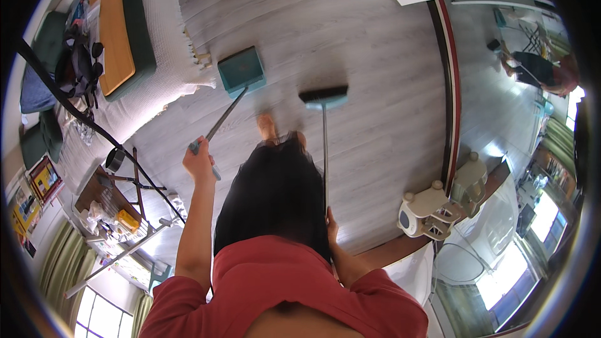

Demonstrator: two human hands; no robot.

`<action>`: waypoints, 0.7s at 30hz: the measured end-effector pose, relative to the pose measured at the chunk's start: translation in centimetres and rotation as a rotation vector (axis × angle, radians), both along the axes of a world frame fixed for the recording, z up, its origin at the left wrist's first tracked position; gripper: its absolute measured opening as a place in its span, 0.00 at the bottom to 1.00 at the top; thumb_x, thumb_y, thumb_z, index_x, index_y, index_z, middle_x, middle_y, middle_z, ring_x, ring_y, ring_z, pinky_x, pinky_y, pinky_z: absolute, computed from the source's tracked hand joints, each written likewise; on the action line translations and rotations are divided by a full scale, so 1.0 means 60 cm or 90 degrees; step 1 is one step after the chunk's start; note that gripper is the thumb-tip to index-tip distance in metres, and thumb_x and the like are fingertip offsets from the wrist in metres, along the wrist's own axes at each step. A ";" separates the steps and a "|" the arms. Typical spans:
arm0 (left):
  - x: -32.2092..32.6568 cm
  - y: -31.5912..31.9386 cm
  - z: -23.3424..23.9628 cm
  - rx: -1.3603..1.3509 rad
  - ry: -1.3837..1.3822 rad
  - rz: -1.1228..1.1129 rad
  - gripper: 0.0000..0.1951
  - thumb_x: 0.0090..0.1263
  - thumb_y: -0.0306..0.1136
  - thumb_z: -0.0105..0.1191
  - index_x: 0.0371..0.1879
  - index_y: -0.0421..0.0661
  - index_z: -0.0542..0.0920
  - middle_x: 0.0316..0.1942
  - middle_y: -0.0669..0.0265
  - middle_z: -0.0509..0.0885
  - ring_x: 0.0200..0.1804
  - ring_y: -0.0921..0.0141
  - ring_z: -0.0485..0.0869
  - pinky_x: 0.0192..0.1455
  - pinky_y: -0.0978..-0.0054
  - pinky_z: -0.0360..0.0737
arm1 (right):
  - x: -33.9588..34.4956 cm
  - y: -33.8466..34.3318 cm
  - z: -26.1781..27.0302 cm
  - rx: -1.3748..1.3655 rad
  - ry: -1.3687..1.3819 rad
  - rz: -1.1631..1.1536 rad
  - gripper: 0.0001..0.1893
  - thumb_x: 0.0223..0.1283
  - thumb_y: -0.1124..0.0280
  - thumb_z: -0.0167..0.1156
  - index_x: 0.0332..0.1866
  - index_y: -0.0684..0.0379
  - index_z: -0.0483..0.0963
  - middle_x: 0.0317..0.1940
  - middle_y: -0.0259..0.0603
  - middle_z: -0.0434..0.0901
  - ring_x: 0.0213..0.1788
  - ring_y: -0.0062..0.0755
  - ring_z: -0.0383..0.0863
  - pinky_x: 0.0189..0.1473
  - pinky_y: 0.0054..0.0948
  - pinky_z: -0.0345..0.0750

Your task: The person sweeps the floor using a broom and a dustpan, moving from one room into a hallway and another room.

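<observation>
My left hand grips the grey handle of a long-handled dustpan. Its teal pan rests on the grey wood-look floor, ahead and to the left of my bare foot. On the other side, my right hand is closed around the metal pole of a broom, low beside my black skirt. The dark bristles and teal head of the broom are on the floor, to the right of the dustpan and apart from it. My right fingers are partly hidden by the skirt.
To the left stands a sofa under a white fringed cover, with a wooden board and bags on it. A black pole crosses there. On the right are a wall mirror and a beige toy-like plastic piece.
</observation>
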State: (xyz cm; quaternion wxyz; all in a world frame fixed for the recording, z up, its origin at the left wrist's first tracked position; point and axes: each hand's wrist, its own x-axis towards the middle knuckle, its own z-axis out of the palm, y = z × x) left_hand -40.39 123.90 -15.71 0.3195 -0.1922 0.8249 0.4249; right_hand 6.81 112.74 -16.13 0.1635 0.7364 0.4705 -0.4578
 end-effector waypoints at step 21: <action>-0.017 0.262 -0.039 0.037 0.026 0.036 0.06 0.59 0.29 0.58 0.28 0.45 0.74 0.16 0.72 0.68 0.16 0.78 0.68 0.16 0.80 0.65 | -0.276 0.766 -0.260 0.205 0.064 0.306 0.21 0.63 0.62 0.48 0.62 0.36 0.64 0.32 0.51 0.80 0.36 0.56 0.78 0.38 0.48 0.74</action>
